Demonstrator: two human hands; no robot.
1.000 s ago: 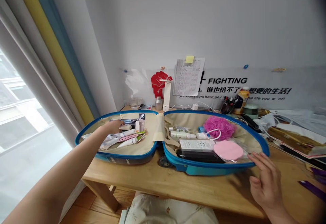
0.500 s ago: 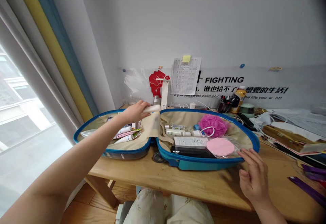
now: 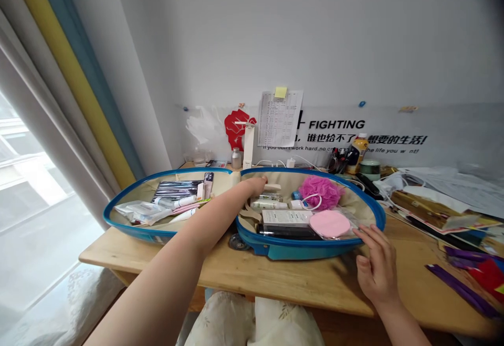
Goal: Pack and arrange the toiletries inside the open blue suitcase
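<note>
A blue-rimmed suitcase lies open on the desk, both halves holding small items. My left hand reaches into the back of the right half, closed on a slim white box; the forearm hides part of the fingers. Below it lie a white-green tube and a printed white box. A pink bath puff and a flat pink sponge sit to the right. My right hand is open, fingertips at the near right rim. Silver pouches and a clear plastic bag fill the left half.
Behind the suitcase stand a tall white box, a small bottle and an orange-labelled bottle. Papers and a gold packet crowd the desk's right side, with purple strips in front. A curtain hangs at left.
My left hand has moved right, from above the middle divider into the back of the right half, carrying the slim white box. My right hand stays at the rim; the view has shifted slightly.
</note>
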